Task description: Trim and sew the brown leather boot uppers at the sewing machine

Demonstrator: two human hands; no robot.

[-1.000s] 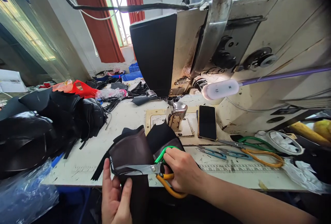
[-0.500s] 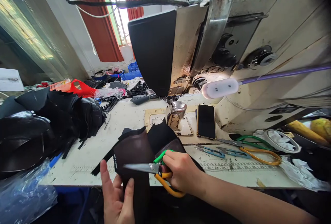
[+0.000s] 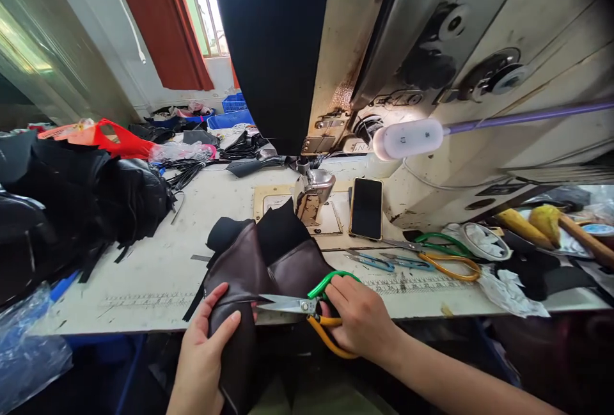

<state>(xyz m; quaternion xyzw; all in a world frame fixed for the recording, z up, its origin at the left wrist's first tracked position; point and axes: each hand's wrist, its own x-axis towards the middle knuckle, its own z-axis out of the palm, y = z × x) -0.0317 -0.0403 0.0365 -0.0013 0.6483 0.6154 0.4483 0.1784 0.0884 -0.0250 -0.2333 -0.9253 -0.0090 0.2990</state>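
Dark brown leather pieces with black lining lie over the table's front edge. My left hand grips the leather at a seam, thumb on top and fingers around its left side. In my right hand are scissors with one green and one orange handle. Their blades are slightly parted and point left, with the tips beside the leather's edge near my left fingers. Whether a thread lies between the blades is too small to tell. Behind the leather stands the sewing machine's metal post.
A phone lies right of the post. Blue snips and a second pair of scissors rest nearby. Black leather pieces are heaped at left. The lamp and machine head hang above.
My left hand has closed on the leather from an open pose. The scissors have moved right and their blades have parted. The leather is turned, and the view has tilted down.
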